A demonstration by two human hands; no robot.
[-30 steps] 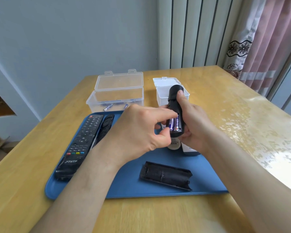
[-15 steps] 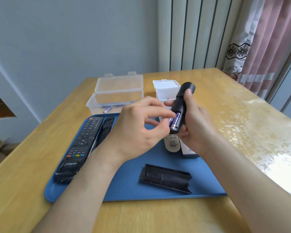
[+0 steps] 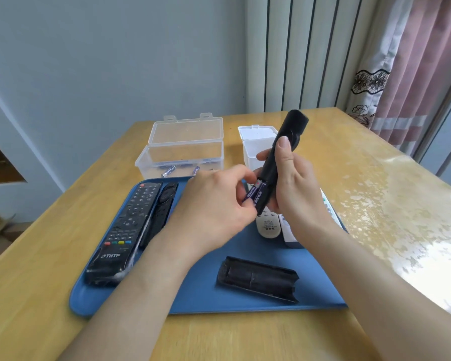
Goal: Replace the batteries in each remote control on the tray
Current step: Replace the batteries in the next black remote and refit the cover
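Purple battery [image 3: 251, 196]: pinched between thumb and fingertips of the left grip [image 3: 214, 204], with one end tipped out of the open bay.
Black remote [image 3: 284, 147]: the right grip [image 3: 294, 183] is clamped round it with the thumb along its body, holding it above the tray with its top end tilted away.
Change: a second ago both cells lay flat in the bay and the remote sat lower. Now it is raised and one cell stands proud — I judge the first old cell is coming out, with its neighbour [image 3: 262, 198] to follow.
Battery cover [image 3: 258, 278]: off, lying on the blue tray [image 3: 206, 298] near its front edge.
Tray load: a large black remote [image 3: 126, 230], a slim black remote [image 3: 162, 209] beside it, and two white remotes [image 3: 268, 222] partly hidden by the right grip — none looks opened, so most of the task seems left.
Clear box [image 3: 182, 155]: on the bench [image 3: 375, 204] behind the tray, lid hinged up, with several loose batteries [image 3: 168, 171] on its floor.
White box [image 3: 258, 144]: beside the clear one, lid open; I cannot tell what it holds.
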